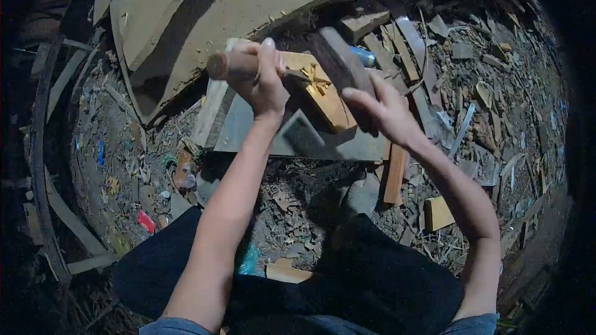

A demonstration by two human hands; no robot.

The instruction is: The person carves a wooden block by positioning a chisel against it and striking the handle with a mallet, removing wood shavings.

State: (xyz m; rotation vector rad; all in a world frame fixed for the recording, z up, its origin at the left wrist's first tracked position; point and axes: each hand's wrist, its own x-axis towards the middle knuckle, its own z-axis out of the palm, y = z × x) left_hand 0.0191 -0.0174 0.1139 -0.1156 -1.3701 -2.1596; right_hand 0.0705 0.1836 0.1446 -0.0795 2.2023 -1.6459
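Note:
My left hand (264, 77) is closed around the round wooden handle of a chisel (233, 66). Its blade points right, meeting a pale yellow wood block (332, 107) where curled shavings stand up. In my right hand (394, 111) is a dark, thick wooden block (341, 59), gripped at its lower end and raised over the right side of the yellow block. The yellow block lies on a grey wooden board (248, 127) in front of my knees. The chisel's tip is hard to make out among the shavings.
A large plank slab (248, 0) spans the far side. Wood scraps and chips litter the ground (484, 74). A blue can (363, 56) lies behind the dark block. Nearer me are a reddish wood strip (395, 174), a yellow offcut (439, 214) and a red packet (146, 222).

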